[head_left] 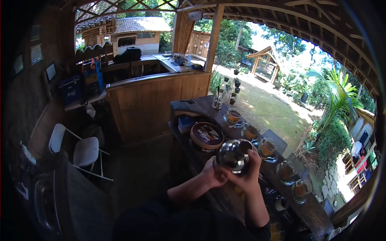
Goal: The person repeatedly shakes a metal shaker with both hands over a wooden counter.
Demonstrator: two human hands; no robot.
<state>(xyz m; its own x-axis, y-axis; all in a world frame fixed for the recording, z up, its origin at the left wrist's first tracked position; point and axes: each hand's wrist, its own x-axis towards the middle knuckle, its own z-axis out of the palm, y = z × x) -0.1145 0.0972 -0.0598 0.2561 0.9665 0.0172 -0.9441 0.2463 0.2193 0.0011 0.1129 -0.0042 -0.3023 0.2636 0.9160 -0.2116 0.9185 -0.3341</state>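
Between my two hands is a rounded, shiny glass-like jar [232, 154], tilted over the wooden counter [227, 176]. My left hand [214, 173] is wrapped around its lower left side. On the other side, my right hand [247, 170] grips it, with the fingers up by the rim. Just beyond the jar sits a round brown tin [207, 135] with a printed lid. Along the counter's outer edge stands a row of glass cups of amber drink, including one cup [267, 148] close to my right hand.
A tall clear glass [217, 100] stands at the counter's far end, near a blue box [186, 124]. A white folding chair [85, 152] is on the floor to the left, and a wooden-fronted counter [157, 104] lies ahead. At lower left is a sink [45, 205].
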